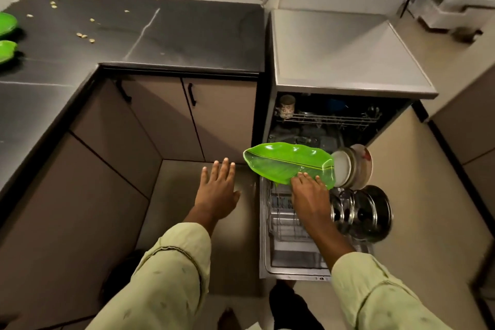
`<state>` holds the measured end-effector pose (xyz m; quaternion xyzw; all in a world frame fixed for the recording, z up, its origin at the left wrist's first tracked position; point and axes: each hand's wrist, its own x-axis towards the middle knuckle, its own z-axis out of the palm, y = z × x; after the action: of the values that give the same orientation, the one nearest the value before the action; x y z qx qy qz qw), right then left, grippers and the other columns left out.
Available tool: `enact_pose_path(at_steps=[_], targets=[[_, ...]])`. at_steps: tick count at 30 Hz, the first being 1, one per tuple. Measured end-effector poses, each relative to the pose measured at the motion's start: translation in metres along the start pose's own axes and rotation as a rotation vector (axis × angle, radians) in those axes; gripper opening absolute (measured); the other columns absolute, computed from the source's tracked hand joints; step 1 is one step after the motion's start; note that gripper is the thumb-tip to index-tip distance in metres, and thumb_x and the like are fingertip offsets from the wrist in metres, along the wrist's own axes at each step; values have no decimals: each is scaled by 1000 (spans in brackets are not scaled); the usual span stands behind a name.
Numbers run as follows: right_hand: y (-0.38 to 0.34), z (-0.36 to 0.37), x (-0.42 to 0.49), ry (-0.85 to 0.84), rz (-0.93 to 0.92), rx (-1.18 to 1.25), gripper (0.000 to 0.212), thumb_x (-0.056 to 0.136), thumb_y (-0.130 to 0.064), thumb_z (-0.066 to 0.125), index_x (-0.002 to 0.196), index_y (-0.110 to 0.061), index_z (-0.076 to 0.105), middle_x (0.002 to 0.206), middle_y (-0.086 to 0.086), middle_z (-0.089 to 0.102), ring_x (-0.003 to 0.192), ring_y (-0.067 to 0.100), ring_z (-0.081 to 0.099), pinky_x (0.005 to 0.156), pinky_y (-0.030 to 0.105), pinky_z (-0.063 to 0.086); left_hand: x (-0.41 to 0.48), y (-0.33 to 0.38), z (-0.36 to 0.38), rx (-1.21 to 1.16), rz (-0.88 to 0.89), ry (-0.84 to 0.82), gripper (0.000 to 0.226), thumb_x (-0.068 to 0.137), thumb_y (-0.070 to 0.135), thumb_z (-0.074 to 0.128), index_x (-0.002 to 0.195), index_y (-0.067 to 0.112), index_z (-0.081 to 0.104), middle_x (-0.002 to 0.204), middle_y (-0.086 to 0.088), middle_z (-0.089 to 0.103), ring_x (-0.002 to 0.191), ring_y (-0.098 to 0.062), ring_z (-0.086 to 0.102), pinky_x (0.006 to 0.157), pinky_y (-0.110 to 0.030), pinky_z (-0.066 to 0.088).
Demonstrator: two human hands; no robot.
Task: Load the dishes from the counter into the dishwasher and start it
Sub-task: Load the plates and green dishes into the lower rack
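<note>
My right hand (310, 195) grips the near edge of a green leaf-shaped plate (286, 162) and holds it tilted over the pulled-out lower rack (284, 225) of the open dishwasher (348, 83). My left hand (218, 190) hovers open, fingers spread, just left of the plate and holds nothing. In the rack to the right stand round plates (353, 166) and steel lids (372, 214). A patterned cup (287, 106) sits in the upper rack. Two more green plates (6, 35) lie at the far left edge of the black counter (134, 32).
Small yellowish crumbs (84, 36) are scattered on the counter. Brown cabinet doors (187, 115) line the corner left of the dishwasher. The dishwasher door (292, 273) lies open low in front of my feet. Beige floor runs to the right.
</note>
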<state>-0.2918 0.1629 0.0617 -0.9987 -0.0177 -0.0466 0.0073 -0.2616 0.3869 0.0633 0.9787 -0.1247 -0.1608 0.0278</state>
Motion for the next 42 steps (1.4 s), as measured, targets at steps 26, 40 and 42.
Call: enact_pose_path(at_steps=[26,40,42], targets=[[122,299,139,-361,398,213,33,48,1,90,70,-15,70,47,7,59,35,27,58,31,29,42,321,72,213,181,204,-491,73,106,37,31,156,16,-17,160,-3,-28,150,-27,-22,121,-50,-13],[139,421,225,-146,705,676,9,92,-8,59,87,-3,65,89,20,68,83,38,61,61,31,21,429,60,294,247,274,-447,79,102,36,42,157,15,-10,165,-8,-17,152,-30,-11,122,-53,-4],[138,430,232,-176,704,705,14,93,-10,59,80,-6,61,80,16,65,78,35,59,59,31,21,437,61,301,246,268,-462,79,102,36,42,157,16,-11,164,-8,-17,152,-30,-11,121,-53,-5]])
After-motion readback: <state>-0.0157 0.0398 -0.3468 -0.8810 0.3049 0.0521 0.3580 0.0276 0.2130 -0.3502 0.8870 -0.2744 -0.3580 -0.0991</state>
